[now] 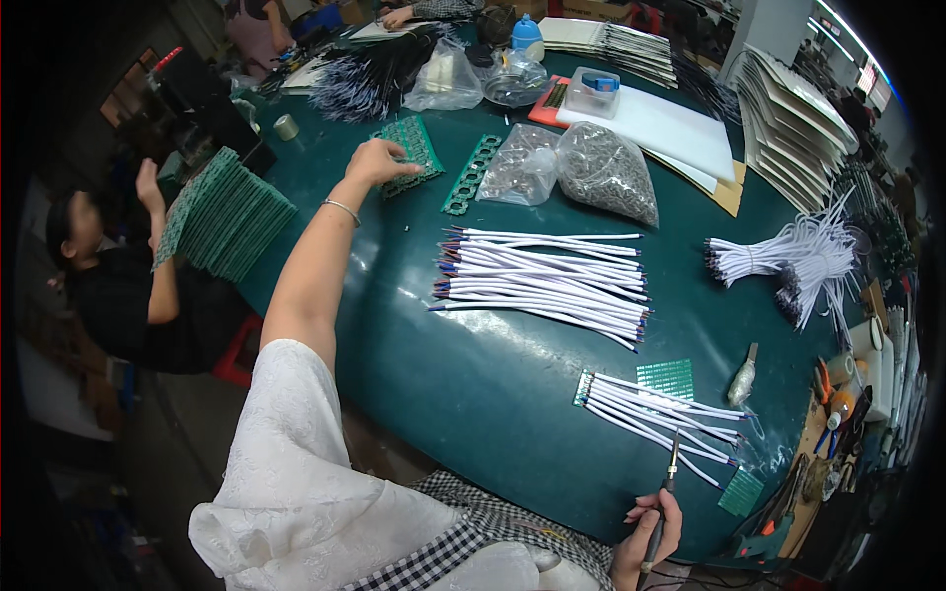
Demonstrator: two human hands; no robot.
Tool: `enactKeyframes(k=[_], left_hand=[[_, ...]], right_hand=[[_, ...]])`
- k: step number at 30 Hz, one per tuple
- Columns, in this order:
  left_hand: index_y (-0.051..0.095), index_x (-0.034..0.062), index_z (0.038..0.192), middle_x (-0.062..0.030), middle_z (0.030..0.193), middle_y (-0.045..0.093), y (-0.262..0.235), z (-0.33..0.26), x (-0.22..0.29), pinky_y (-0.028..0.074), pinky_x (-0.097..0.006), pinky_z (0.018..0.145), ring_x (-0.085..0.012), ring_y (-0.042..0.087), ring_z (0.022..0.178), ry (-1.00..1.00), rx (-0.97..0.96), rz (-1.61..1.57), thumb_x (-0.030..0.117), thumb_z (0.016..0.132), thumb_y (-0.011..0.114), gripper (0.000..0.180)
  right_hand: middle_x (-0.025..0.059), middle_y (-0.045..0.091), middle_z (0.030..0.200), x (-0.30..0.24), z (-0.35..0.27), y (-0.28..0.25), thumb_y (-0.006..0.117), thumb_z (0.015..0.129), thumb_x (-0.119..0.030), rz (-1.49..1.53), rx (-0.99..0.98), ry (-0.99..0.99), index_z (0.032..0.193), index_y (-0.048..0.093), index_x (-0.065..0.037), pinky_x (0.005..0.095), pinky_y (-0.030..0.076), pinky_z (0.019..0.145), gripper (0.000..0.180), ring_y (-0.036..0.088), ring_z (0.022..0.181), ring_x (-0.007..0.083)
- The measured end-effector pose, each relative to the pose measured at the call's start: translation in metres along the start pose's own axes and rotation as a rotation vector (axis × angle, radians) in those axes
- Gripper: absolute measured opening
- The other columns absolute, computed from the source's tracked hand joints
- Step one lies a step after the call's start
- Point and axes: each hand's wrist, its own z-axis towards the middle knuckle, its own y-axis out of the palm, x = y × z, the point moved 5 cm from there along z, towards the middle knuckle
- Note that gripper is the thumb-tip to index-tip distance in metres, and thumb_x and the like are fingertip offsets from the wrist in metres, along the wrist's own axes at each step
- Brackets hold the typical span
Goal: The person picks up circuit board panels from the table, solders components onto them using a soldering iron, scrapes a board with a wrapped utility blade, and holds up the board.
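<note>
My left arm reaches far across the table, and my left hand [372,164] is over a small pile of perforated green circuit board panels [422,148]. Its fingers are apart and touch or hover just above the top panel; no grip shows. My right hand [654,538] is closed around a soldering iron [670,476] by the front edge, the tip pointing up and away. Just beyond that tip lie several white cables [655,414], their left ends at a small green circuit board [582,388]. A green gridded board [667,378] lies partly under them.
Loose white cables [542,271] fill mid-table. Behind them are a narrow green board strip [473,174] and bags of small metal parts [606,167]. Bundled white cables [778,261] and hand tools [838,414] stand right. Stacked green panels [227,217] rise left, beside another person [118,266].
</note>
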Motion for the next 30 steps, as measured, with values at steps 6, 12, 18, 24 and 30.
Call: enactKeyframes(k=[6, 12, 18, 24, 30], left_hand=[[0.072, 0.0038, 0.102, -0.0173, 0.108, 0.070, 0.005, 0.004, -0.016, 0.054, -0.043, 0.083, -0.0335, 0.068, 0.100, -0.431, 0.094, 0.020, 0.056, 0.071, 0.079, 0.060], [0.066, -0.0022, 0.114, -0.0168, 0.123, 0.065, 0.031, 0.027, -0.042, 0.052, -0.041, 0.091, -0.0307, 0.065, 0.111, -0.603, -0.039, -0.175, 0.045, 0.067, 0.087, 0.070], [0.066, -0.0036, 0.115, -0.0139, 0.122, 0.066, 0.076, 0.072, -0.096, 0.052, -0.038, 0.092, -0.0247, 0.065, 0.111, -0.761, -0.095, -0.396, 0.038, 0.063, 0.092, 0.072], [0.070, -0.0049, 0.105, -0.0141, 0.109, 0.070, 0.054, 0.070, -0.116, 0.052, -0.038, 0.084, -0.0224, 0.067, 0.096, -0.756, -0.135, -0.406, 0.027, 0.065, 0.092, 0.055], [0.066, 0.0009, 0.118, -0.0152, 0.124, 0.065, 0.011, 0.020, 0.005, 0.052, -0.041, 0.091, -0.0297, 0.064, 0.112, -0.656, 0.062, -0.139, 0.050, 0.072, 0.081, 0.069]], right_hand=[[0.0132, 0.062, 0.089, -0.001, 0.001, 0.000, 0.052, 0.098, -0.010, -0.016, -0.001, -0.001, 0.124, 0.056, 0.003, 0.0230, 0.045, 0.056, 0.030, 0.056, 0.067, 0.0124], [0.0127, 0.062, 0.089, -0.002, 0.001, 0.001, 0.052, 0.098, -0.012, -0.030, 0.010, -0.002, 0.124, 0.056, 0.004, 0.0228, 0.045, 0.056, 0.030, 0.055, 0.067, 0.0119], [0.0124, 0.062, 0.089, -0.001, 0.000, 0.000, 0.053, 0.099, -0.012, -0.022, -0.005, 0.005, 0.125, 0.056, 0.004, 0.0230, 0.045, 0.057, 0.031, 0.056, 0.067, 0.0119], [0.0127, 0.062, 0.089, 0.000, 0.001, 0.003, 0.054, 0.099, -0.013, 0.017, -0.030, -0.006, 0.125, 0.055, 0.004, 0.0235, 0.045, 0.056, 0.032, 0.056, 0.067, 0.0123], [0.0129, 0.062, 0.090, -0.001, 0.001, -0.002, 0.054, 0.098, -0.014, -0.028, 0.004, 0.007, 0.125, 0.055, 0.004, 0.0237, 0.045, 0.056, 0.032, 0.056, 0.067, 0.0124]])
